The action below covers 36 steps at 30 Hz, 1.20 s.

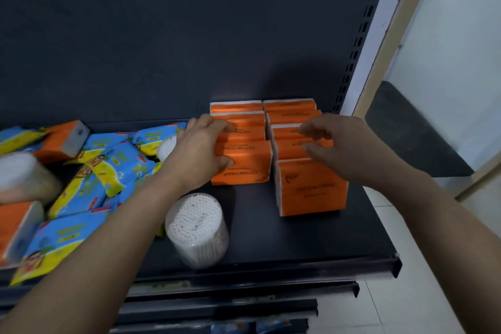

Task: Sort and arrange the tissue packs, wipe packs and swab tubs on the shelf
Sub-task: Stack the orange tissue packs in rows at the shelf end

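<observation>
The orange tissue packs [311, 187] are small soft bricks with white ends and dark print that reads "COTTON TISSUE". They stand in two close rows at the back right of the dark shelf [271, 263], the rearmost ones at the foot of the back panel [162, 35], and the right row comes further forward than the left one. The left hand [200, 149] grips the front of the left row, with the thumb on the face of the first pack and the fingers curled over the tops behind it. The right hand [333, 141] is over the right row with bent fingers, the tips at the tops of the middle packs; I cannot tell if it really pinches one. On the left, blue and yellow wipe packs [89, 187] lie in a loose heap, with a loose orange pack [65, 138] among them. A clear swab tub [196, 228] stands upright near the front of the left row, and a second tub [166, 148] lies on its side behind the left wrist. Bare shelf is open in front of both rows up to the front edge, and a narrow strip remains right of the right row, before the light floor [406, 293].
</observation>
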Tool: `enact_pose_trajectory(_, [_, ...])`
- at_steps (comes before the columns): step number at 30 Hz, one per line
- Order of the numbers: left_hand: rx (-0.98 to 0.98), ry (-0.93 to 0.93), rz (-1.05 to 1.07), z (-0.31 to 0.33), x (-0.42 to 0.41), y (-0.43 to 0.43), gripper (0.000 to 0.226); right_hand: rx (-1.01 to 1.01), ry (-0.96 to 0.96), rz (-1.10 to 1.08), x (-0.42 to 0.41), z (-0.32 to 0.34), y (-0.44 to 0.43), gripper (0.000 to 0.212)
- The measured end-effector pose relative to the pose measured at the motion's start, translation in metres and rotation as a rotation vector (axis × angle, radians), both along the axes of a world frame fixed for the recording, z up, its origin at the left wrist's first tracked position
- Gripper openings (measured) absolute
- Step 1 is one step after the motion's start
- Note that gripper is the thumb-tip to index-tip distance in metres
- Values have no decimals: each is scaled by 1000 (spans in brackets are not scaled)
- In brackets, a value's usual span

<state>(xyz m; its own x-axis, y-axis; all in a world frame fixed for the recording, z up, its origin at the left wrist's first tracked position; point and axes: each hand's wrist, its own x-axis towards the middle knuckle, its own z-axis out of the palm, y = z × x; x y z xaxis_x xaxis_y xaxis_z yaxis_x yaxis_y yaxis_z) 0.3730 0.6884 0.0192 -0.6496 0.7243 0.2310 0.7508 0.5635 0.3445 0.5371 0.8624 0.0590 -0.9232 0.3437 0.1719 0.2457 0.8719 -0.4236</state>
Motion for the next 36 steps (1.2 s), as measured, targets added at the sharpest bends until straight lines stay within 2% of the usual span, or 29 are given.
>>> enact_pose_trajectory(6, [258, -8, 41, 11, 1, -49, 28, 20, 34, 120, -31, 3, -35, 32])
enact_pose_trajectory(14, [341, -4, 165, 8, -9, -149, 21, 98, 40, 272, -85, 4, -113, 33])
enact_pose_trajectory(22, [298, -9, 272, 3, -35, -270, 23, 105, 1, 375, -136, 4, -228, 41])
enact_pose_trajectory(30, [271, -40, 409, -1, -63, -370, 21, 102, -42, 472, -185, -11, -321, 37])
enact_pose_trajectory(36, [197, -102, 497, -18, -73, -408, 30, 190, -308, 553, -215, -31, -355, 51])
